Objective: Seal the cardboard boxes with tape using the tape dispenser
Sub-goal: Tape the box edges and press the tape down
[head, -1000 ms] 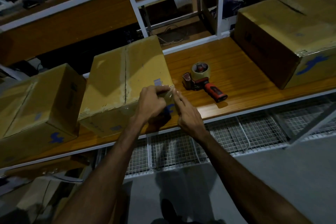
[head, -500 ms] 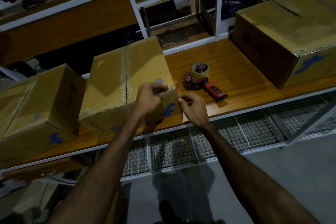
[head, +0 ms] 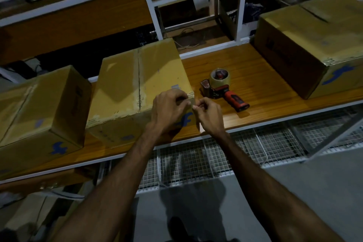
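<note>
Three brown cardboard boxes stand on the wooden shelf (head: 255,76). My left hand (head: 169,108) is curled over the near right top corner of the middle box (head: 137,82), fingers pressed on its edge. My right hand (head: 209,115) is beside it, with thumb and forefinger pinched together and touching that same corner. Whether a tape end is between those fingers I cannot tell. The tape dispenser (head: 222,86), with a red handle and a brown tape roll, lies untouched on the shelf just right of the middle box.
The left box (head: 41,112) sits close beside the middle one. A larger box (head: 314,45) stands at the far right. White frame posts (head: 149,4) rise behind, with cluttered shelves beyond them. Wire mesh (head: 196,159) runs below the shelf edge, above a grey floor.
My right hand drew back from the corner with its fingers pinched, then returned to touch it. My left hand stayed on the box corner. The dispenser has not moved.
</note>
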The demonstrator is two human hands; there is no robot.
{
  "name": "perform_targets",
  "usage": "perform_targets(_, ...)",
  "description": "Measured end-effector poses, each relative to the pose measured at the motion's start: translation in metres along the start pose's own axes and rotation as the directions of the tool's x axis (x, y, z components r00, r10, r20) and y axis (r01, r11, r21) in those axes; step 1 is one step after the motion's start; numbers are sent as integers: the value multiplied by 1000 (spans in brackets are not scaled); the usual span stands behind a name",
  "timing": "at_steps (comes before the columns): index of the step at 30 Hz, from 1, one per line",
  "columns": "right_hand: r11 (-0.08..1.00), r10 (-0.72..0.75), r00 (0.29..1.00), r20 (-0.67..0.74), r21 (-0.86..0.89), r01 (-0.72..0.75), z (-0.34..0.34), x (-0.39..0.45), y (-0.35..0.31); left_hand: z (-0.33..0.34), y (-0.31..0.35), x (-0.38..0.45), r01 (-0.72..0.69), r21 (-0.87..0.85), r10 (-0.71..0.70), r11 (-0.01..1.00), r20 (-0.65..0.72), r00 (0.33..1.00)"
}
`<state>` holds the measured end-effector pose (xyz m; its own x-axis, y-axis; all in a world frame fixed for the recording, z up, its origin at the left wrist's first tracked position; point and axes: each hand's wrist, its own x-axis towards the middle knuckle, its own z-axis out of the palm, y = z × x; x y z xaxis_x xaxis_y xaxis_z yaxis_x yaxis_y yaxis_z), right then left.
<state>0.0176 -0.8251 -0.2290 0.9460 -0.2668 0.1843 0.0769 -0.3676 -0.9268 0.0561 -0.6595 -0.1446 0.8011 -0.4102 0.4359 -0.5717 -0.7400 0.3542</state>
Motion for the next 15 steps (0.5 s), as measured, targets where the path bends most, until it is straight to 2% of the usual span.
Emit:
perform_targets(4, 1000, 5, 1000, 2, -23, -5, 2, 2, -2, 4, 1, 5, 4, 103, 0, 995, -36, 999)
perform_targets(9, 999, 26, 999, 30, -30, -25, 0, 2, -4, 13, -2, -1, -11, 31, 14, 999, -81, 997)
perform_targets(15, 990, 58, 991, 124, -131, -42, -16, 8, -6, 19, -4, -10, -39, -31, 35, 999, -122, 992)
